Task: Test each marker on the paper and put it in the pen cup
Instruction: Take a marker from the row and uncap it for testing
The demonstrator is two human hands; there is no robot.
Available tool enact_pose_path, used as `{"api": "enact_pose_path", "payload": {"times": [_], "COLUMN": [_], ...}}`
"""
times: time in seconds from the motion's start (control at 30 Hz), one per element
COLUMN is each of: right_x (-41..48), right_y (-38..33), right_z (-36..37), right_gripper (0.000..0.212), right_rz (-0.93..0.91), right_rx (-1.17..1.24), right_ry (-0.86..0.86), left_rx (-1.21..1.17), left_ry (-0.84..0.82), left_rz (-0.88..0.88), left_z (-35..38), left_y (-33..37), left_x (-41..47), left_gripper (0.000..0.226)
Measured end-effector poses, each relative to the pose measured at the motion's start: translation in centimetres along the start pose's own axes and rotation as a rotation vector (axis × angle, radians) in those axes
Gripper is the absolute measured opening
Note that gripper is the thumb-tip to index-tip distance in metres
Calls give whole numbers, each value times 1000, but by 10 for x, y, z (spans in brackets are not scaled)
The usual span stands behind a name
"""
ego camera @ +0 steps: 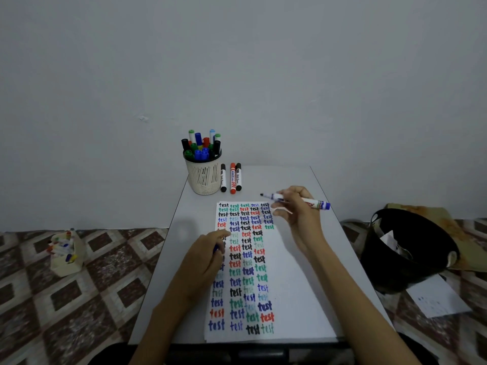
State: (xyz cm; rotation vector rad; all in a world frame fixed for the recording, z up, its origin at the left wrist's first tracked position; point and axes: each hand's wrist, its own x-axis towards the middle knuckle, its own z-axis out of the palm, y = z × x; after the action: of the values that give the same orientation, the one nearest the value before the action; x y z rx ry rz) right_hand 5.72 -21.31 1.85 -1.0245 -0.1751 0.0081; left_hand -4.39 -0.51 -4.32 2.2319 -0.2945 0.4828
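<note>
The table [303,180] carries the paper [253,262], with the pen cup [204,177] beyond it. The left hand [205,259] curls round what seems a blue cap [216,248]. The right hand [300,209] grips an uncapped blue marker [317,204] over the paper. Testing is probably in hand; recapping and cupping would follow.

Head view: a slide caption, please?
Right hand holds an uncapped marker near the paper; left hand grips something blue.

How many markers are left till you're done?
Nearly done. The white mesh pen cup is packed with markers and the white paper sheet is covered in "test" words. The right hand holds an uncapped blue-and-white marker, the left hand a blue piece. Three capped markers beside the cup wait.
</note>
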Motion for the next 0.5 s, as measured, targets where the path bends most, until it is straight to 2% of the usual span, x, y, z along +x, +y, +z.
{"api": "enact_pose_path", "payload": {"times": [0.07,0.17,0.33,0.5], "right_x": [7,10,14,17], "right_y": [1,9,28,40], "right_z": [-8,-10,-17,-21], "right_gripper": [9,15,27,39], "right_rz": [22,60,111,28], "right_rx": [-92,-210,-214,-478], "right_ry": [1,-49,-72,1], "left_rx": [48,60,79,51], "left_ry": [29,25,-5,17], "left_rz": [17,-1,7,19], "left_z": [3,4,3,3], "left_y": [-4,-6,-8,-10], "left_x": [1,2,3,5], "left_gripper": [25,34,48,43]}}
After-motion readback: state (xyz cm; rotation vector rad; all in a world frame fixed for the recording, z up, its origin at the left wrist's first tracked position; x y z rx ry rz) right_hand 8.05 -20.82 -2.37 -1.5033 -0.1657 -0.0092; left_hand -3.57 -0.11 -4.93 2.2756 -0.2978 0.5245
